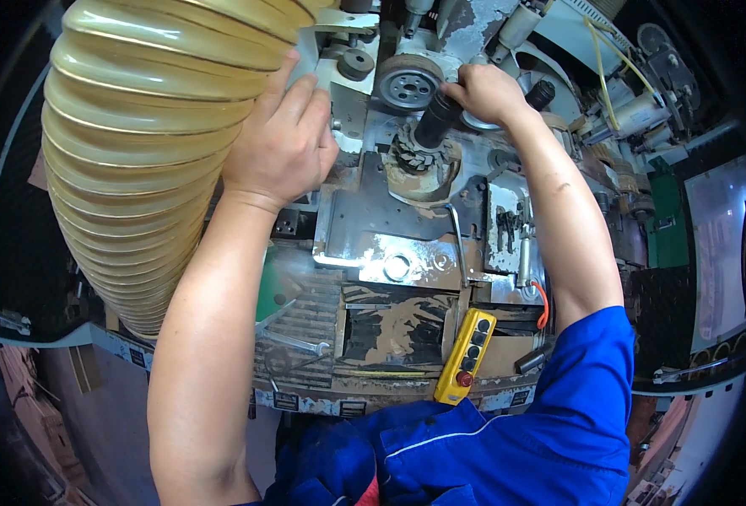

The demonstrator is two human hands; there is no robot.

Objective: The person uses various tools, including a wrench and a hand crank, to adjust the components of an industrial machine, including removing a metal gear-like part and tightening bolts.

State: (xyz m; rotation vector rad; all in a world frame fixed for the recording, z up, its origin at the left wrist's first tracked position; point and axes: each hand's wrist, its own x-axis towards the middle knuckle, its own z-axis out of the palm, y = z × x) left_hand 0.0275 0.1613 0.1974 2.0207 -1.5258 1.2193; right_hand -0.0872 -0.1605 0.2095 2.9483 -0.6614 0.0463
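My left hand (282, 139) presses flat against a wide ribbed yellow hose (137, 143) and holds it aside at the upper left. My right hand (484, 91) grips the top of a black cylindrical tool (435, 120). That tool stands tilted on a toothed cutter head (419, 158) in the middle of a dusty metal machine (407, 236). A grey round wheel (407, 86) sits just behind the cutter, beside my right hand.
A yellow pendant control box (467, 354) with black buttons and one red button lies on the machine's front edge. A wrench (293, 341) rests at the lower left of the bed. Yellow cables (609, 59) and motors crowd the upper right. A green part (668, 219) stands at right.
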